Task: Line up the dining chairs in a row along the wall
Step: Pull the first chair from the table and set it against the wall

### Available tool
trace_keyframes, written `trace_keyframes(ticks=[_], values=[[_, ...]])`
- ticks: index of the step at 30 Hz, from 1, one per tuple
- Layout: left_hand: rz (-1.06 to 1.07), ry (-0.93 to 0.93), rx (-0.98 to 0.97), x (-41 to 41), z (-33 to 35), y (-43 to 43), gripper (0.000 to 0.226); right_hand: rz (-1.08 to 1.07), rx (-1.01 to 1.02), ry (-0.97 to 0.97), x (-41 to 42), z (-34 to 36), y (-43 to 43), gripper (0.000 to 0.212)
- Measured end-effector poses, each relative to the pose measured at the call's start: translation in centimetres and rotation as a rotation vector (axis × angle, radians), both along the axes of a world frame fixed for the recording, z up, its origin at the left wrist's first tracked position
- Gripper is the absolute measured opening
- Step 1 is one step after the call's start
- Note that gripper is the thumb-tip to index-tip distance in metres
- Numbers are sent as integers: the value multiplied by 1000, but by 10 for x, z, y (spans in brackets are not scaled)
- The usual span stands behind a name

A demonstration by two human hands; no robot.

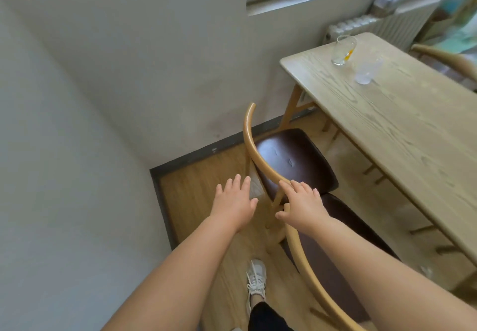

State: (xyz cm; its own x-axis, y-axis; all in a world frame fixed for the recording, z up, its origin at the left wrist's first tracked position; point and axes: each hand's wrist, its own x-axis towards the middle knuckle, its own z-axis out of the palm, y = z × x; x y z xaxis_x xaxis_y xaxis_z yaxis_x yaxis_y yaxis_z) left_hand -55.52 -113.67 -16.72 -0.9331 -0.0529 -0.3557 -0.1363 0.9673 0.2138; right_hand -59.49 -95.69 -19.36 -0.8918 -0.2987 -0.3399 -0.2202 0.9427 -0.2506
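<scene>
Two wooden dining chairs with dark brown seats stand side by side between the left wall and the table. The far chair [291, 155] has its curved backrest toward the corner. The near chair [343, 248] sits just behind it, its curved backrest running under my right arm. My right hand [302, 204] rests with fingers spread on the spot where the two backrests meet, not closed around either. My left hand [233, 203] hovers open over the floor just left of the far chair's backrest, touching nothing.
A light wooden table [402, 129] stands to the right with two drinking glasses [343, 50] near its far end. A third chair's backrest [449, 59] shows beyond it. A radiator [382, 24] sits under the window. My shoe [255, 279] is on the wooden floor.
</scene>
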Motion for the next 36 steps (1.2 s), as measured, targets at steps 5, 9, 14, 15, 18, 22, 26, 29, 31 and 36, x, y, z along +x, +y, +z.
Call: trace_keyframes(ticks=[5, 9, 14, 15, 18, 22, 26, 29, 31, 36], values=[[-26, -56, -7, -63, -11, -3, 65, -62, -26, -40, -61, -8, -3, 86], [0, -79, 9, -105, -26, -4, 65, -80, -15, -73, -102, -25, -1, 84], [21, -156, 56, -139, -49, -8, 66, -164, -29, -146, -128, -49, 2, 85], [9, -170, 46, -147, -55, -8, 66, -182, -38, -164, -131, -56, 2, 86], [14, -193, 54, -173, -75, -6, 65, -234, -52, -201, -140, -75, 5, 86], [203, -292, 193, -193, -99, 11, 64, -290, -52, -277, -143, -100, 9, 84], [504, -370, 359, -208, -123, 25, 68, -319, -74, -434, -140, -119, 10, 65], [725, -395, 484, -222, -140, 32, 60, -301, -85, -486, -141, -131, 15, 49], [829, -411, 519, -231, -149, 35, 58, -314, -87, -486, -143, -137, 15, 43], [1075, -428, 738, -243, -171, 35, 48, -315, -63, -495, -147, -149, 8, 29]])
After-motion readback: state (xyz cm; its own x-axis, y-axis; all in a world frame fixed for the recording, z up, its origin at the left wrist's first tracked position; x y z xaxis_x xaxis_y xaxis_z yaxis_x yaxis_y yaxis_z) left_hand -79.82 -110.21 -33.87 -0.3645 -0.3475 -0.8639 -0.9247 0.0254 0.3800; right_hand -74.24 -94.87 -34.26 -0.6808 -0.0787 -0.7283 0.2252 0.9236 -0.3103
